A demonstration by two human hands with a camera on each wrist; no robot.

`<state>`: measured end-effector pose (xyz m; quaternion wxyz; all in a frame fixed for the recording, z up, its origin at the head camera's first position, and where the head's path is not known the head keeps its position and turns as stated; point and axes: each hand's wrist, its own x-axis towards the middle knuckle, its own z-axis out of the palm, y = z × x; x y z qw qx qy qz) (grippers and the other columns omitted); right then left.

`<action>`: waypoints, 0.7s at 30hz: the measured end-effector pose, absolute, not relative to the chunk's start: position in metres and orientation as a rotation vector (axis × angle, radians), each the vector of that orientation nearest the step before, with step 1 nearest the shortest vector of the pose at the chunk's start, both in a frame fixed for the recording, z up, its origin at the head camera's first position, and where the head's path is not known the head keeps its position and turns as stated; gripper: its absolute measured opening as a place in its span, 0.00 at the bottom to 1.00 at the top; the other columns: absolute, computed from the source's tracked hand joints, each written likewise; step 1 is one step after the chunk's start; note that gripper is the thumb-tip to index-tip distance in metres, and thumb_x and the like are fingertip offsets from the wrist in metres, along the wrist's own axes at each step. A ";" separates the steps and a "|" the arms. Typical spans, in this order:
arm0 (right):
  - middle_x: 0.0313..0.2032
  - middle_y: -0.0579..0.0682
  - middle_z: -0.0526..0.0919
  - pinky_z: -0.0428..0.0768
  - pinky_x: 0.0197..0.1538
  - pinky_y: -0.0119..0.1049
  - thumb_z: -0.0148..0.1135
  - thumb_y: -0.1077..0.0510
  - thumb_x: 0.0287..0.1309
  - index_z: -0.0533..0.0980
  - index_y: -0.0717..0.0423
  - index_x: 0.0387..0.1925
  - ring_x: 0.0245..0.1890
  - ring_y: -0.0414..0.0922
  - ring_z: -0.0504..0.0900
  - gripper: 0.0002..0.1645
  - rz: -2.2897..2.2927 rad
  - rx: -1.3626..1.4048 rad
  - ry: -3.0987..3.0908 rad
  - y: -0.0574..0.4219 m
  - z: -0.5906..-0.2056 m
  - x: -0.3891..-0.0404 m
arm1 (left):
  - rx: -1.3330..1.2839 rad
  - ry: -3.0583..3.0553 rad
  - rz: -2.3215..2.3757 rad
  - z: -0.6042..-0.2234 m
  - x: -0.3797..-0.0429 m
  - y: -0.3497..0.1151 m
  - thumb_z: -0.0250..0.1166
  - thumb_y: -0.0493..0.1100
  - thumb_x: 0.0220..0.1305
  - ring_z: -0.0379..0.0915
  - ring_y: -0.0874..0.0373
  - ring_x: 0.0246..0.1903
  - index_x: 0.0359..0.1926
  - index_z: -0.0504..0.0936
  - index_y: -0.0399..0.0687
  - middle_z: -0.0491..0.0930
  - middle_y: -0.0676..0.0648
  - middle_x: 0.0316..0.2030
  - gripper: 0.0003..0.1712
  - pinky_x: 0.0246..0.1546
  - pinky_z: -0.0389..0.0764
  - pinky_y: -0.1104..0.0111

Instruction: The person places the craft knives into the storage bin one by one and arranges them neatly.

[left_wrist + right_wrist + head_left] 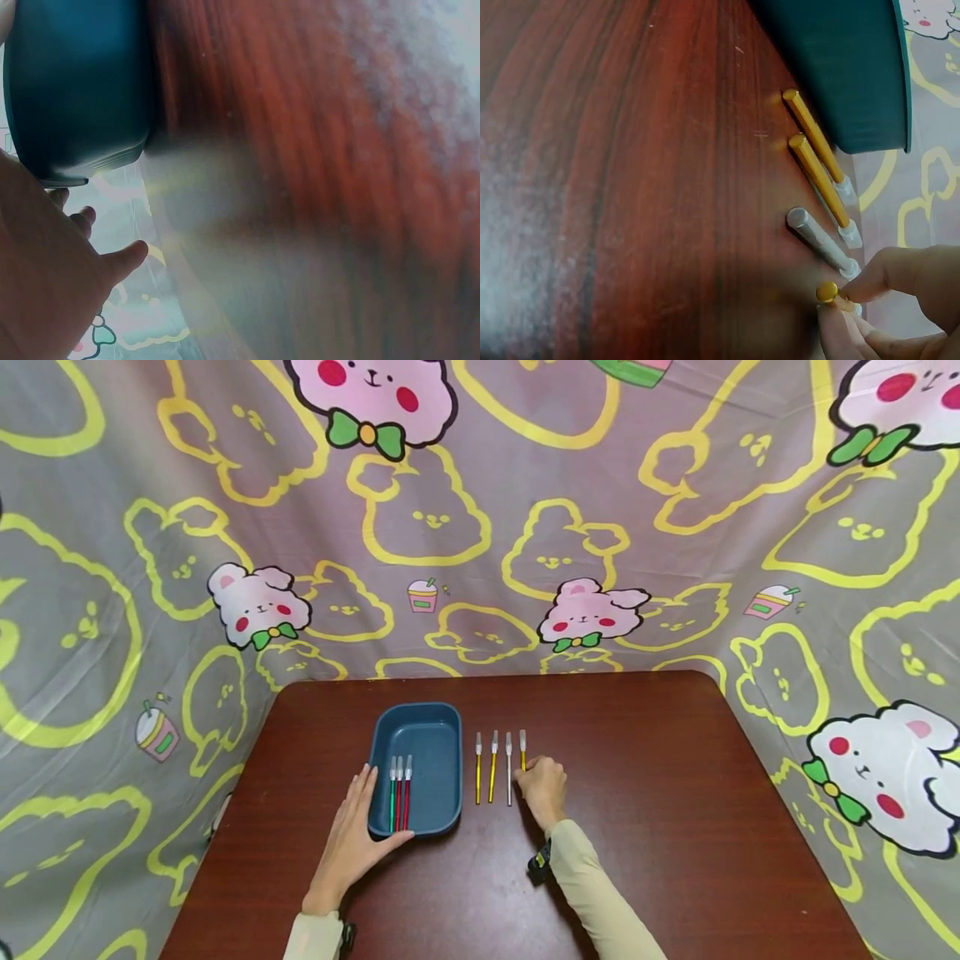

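Note:
My right hand [543,789] pinches a gold-handled craft knife [827,292] between thumb and fingertips, low over the table; its clear-capped end points away from me. Left of it lie a silver craft knife [509,772] and two gold craft knives [814,165], side by side with clear caps facing the far edge. My left hand [351,839] rests against the left side of a blue tray [438,743], fingers straight along the wall and thumb at the near rim. Inside the tray, on its left, lie a green craft knife [392,802] and two red craft knives [407,802], also capped.
The brown wooden table [645,777] extends to the right of the knives and in front of the tray. A patterned cloth [480,510] hangs behind the table and along both sides. A dark band with a small device [538,864] sits on my right wrist.

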<state>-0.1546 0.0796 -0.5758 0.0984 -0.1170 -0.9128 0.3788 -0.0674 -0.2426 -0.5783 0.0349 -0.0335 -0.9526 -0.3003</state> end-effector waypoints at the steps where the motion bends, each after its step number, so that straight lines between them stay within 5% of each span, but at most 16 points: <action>1: 0.21 0.55 0.87 0.86 0.38 0.57 0.80 0.63 0.47 0.87 0.62 0.27 0.31 0.63 0.89 0.07 1.131 -0.352 -2.711 0.079 -0.575 -0.155 | -0.102 -2.928 -0.923 -0.578 -0.067 -0.243 0.79 0.71 0.51 0.43 0.32 0.81 0.87 0.45 0.54 0.46 0.40 0.84 0.74 0.73 0.52 0.29; 21: 0.23 0.47 0.88 0.84 0.45 0.53 0.78 0.58 0.46 0.85 0.54 0.25 0.36 0.59 0.88 0.07 1.275 -0.295 -2.727 0.047 -0.514 -0.147 | -0.078 -2.941 -0.920 -0.577 -0.067 -0.243 0.77 0.74 0.51 0.43 0.31 0.80 0.87 0.45 0.53 0.46 0.38 0.84 0.74 0.73 0.52 0.28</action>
